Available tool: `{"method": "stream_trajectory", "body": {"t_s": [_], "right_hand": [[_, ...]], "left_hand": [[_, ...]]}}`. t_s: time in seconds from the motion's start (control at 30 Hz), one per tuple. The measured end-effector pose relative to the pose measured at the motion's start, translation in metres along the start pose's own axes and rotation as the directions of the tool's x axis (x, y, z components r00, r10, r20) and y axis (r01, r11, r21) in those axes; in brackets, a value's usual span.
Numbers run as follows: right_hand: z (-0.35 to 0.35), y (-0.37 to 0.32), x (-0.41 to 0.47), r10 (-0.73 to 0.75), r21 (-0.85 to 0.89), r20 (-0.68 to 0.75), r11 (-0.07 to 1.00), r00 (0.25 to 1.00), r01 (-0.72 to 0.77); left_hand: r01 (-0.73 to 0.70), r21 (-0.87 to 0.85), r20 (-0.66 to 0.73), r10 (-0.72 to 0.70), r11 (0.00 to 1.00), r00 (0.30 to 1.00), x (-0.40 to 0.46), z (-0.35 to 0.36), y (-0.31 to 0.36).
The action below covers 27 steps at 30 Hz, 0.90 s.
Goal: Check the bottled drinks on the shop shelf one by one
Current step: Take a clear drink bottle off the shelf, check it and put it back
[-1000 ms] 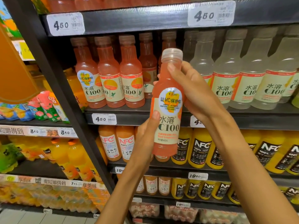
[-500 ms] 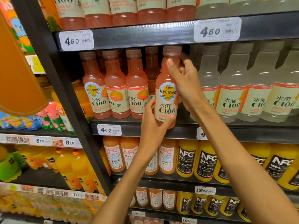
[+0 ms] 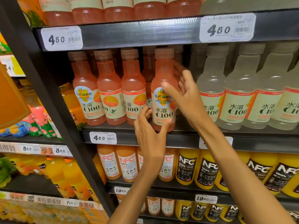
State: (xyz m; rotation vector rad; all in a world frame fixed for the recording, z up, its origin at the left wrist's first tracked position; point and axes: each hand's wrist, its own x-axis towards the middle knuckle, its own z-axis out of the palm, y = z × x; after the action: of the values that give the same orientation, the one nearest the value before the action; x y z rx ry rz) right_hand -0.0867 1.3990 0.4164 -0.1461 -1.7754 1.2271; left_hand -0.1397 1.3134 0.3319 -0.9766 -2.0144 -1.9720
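Observation:
A pink C100 bottle point(image 3: 163, 75) stands upright on the middle shelf point(image 3: 139, 140), at the right end of a row of like pink bottles point(image 3: 110, 88). My left hand point(image 3: 148, 138) cups its base, fingers on the left side and thumb on the lower right. My right hand point(image 3: 186, 97) is blurred just right of the label, fingers spread and off the bottle. To the right stand pale clear C100 bottles point(image 3: 239, 88).
Above is another shelf with 4.50 price tags point(image 3: 226, 28). Below stand orange NFC juice bottles point(image 3: 205, 168). A black upright post point(image 3: 48, 102) separates this bay from the left bay with packs and orange drinks.
The pink bottle went from in front of me back onto the shelf. My right hand has let go of its neck and opened; my left hand stays at its base.

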Motion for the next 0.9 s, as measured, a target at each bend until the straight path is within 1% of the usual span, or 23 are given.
{"method": "stream_trajectory", "body": {"t_s": [0.07, 0.17, 0.23, 0.3, 0.37, 0.5, 0.67, 0.9], "right_hand": [[-0.001, 0.007, -0.002, -0.003, -0.049, -0.013, 0.999, 1.0, 0.002], [0.002, 0.017, -0.003, 0.055, -0.182, -0.16, 0.98, 0.986, -0.084], [0.004, 0.021, -0.005, 0.02, -0.265, -0.233, 0.961, 0.972, -0.083], [0.005, 0.022, -0.005, -0.022, -0.303, -0.248, 0.951, 0.969, -0.056], [0.004, 0.022, -0.003, -0.018, -0.294, -0.244, 0.954, 0.97, -0.057], [0.004, 0.021, -0.003, 0.014, -0.129, -0.216, 0.991, 0.976, -0.043], [0.003, 0.021, -0.003, 0.005, -0.143, -0.173, 0.989, 0.985, -0.031], [0.013, 0.024, -0.001, 0.024, -0.146, -0.236, 0.987, 0.972, -0.059]], "left_hand": [[-0.039, 0.058, -0.044, 0.042, 0.998, 0.998, 0.0, 0.001, -0.001], [-0.055, 0.101, -0.055, 0.061, 0.993, 0.997, 0.001, 0.004, -0.003], [-0.067, 0.106, -0.059, 0.074, 0.992, 0.996, 0.002, 0.006, -0.004], [-0.089, 0.107, -0.061, 0.096, 0.99, 0.994, 0.001, 0.006, -0.005], [-0.107, 0.121, -0.068, 0.116, 0.987, 0.991, 0.001, 0.007, -0.006], [-0.094, 0.126, -0.11, 0.109, 0.988, 0.988, 0.003, 0.007, -0.009], [-0.103, 0.139, -0.13, 0.121, 0.985, 0.984, 0.005, 0.007, -0.008], [-0.08, 0.17, -0.145, 0.105, 0.982, 0.984, 0.008, 0.008, -0.009]]}}
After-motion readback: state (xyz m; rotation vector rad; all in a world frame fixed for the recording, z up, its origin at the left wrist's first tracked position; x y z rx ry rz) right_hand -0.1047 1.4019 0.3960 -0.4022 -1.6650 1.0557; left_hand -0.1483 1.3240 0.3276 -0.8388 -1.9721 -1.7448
